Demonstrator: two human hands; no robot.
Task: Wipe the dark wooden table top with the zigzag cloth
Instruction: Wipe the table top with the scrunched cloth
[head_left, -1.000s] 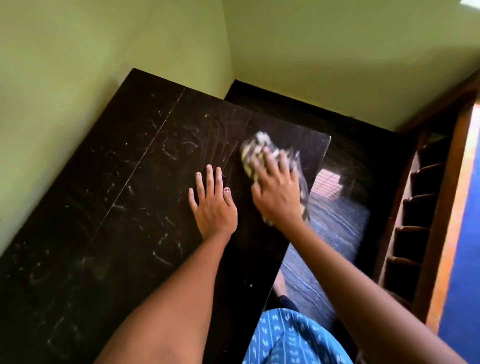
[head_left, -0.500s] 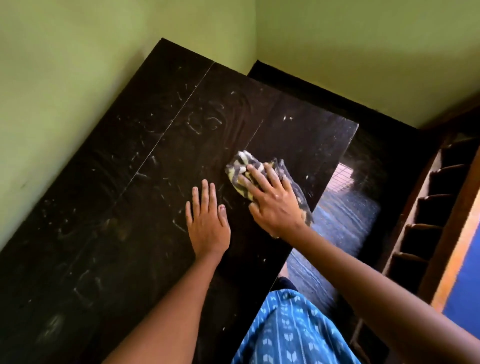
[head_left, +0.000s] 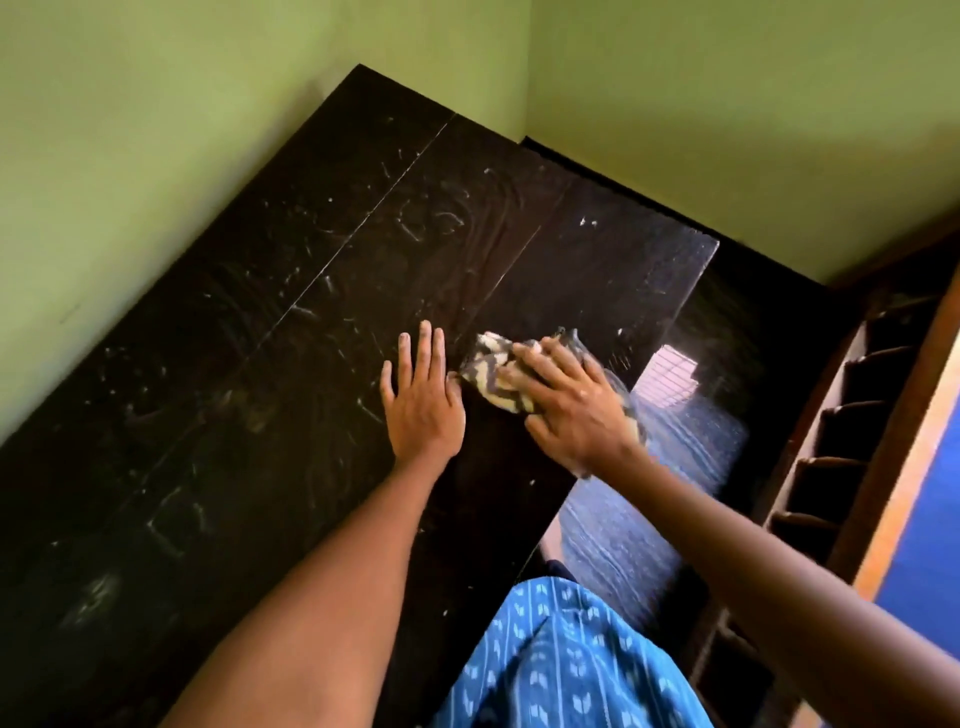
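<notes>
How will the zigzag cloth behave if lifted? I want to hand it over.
The zigzag cloth lies bunched and creased under the right hand, so it is probably floppy and would droop. It looks thin, likely light. On the dusty table it seems to slide easily.

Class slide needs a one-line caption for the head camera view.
Right hand presses the zigzag cloth on the dusty dark table top; left hand rests flat beside it.
</notes>
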